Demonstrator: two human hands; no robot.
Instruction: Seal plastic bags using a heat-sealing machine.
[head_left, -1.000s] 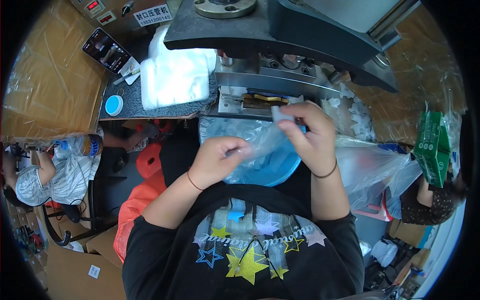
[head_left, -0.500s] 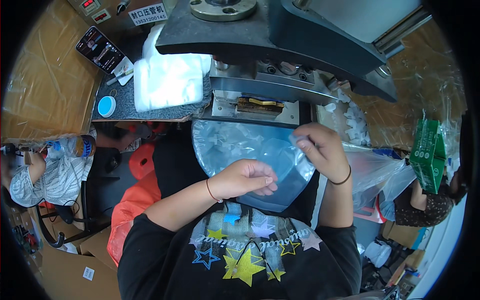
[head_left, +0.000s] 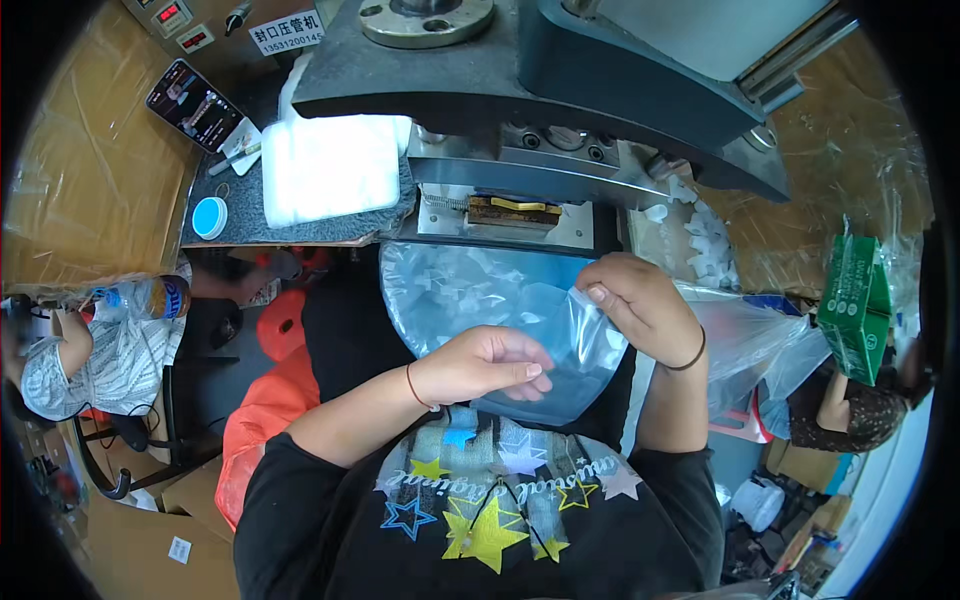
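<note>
A piece of clear plastic, perhaps a small bag (head_left: 583, 335), hangs from my right hand (head_left: 648, 312), its top edge pinched between thumb and fingers. My left hand (head_left: 488, 366) hovers to the left of it, loosely curled with fingers apart and nothing visible in it. Beneath both hands, a blue tub (head_left: 545, 408) rests at my lap, with clear and whitish plastic pieces (head_left: 460, 290) inside. Beyond the tub, the press machine (head_left: 560, 178) has a brass-coloured block (head_left: 515, 212) on its metal bed, which neither hand touches.
On the left worktop lie a white stack of packs (head_left: 330, 170), a phone (head_left: 198, 105) and a blue-topped round container (head_left: 209, 217). White plastic bits (head_left: 708, 245) lie right of the press. A green box (head_left: 850, 300) hangs far right. Other people sit at both sides.
My right hand has shifted slightly left, and the clear plastic now hangs more spread out below its fingers. The left hand stays nearly in place, its fingers a little looser.
</note>
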